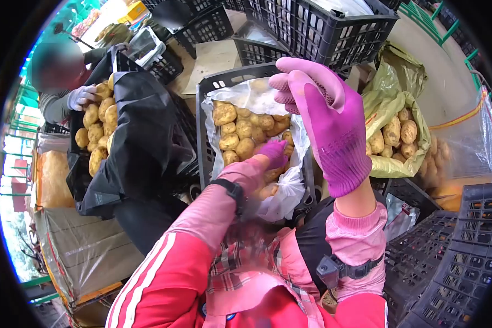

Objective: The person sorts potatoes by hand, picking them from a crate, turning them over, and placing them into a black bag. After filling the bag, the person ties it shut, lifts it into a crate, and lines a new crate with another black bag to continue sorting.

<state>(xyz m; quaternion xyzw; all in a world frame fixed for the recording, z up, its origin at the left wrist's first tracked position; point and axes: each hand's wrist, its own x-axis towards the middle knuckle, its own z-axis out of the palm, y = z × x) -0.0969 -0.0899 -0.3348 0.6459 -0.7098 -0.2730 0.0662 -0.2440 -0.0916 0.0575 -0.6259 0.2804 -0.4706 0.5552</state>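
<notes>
Right hand (333, 126) nearest camera: fingers loosely bent, pinching nothing. Your left hand (277, 153) among potatoes (244, 130), right side of crate (204, 164); fingertips hidden, can't tell grip. Loose near liner (284, 199) could snag fingers, drag potatoes.

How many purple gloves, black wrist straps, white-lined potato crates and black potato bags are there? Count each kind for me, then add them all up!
Purple gloves: 2
Black wrist straps: 2
White-lined potato crate: 1
Black potato bag: 1
Total: 6
</notes>
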